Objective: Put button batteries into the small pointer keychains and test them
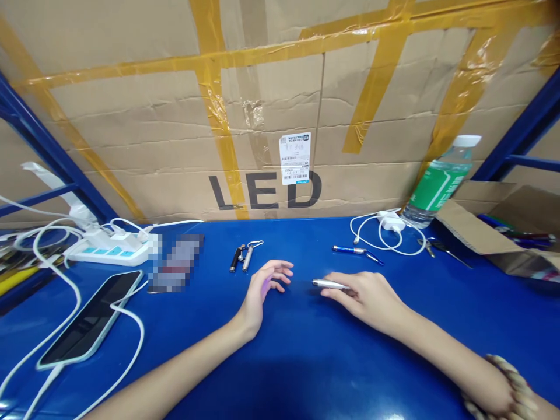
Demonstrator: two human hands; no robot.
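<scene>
My right hand (371,297) pinches a small silver penlight (330,284) between thumb and fingers, its dark-tipped end toward my left hand. My left hand (266,291) is held out with fingers apart and slightly curled, holding nothing. A purple glow lies on its palm. Just beyond it, two small keychain flashlights, one black (237,259) and one silver (247,258), lie side by side with a metal clip. Past my right hand rests a blue pen-shaped light (349,249) with a blue clip.
White cables and a power strip (114,251) crowd the left, beside a charging phone (91,318) and a blurred-out flat item (177,262). Farther right stand a green-labelled bottle (441,184), a charger (391,220), keys (429,248) and an open cardboard box (476,236). A large carton (166,134) backs the blue table (280,373).
</scene>
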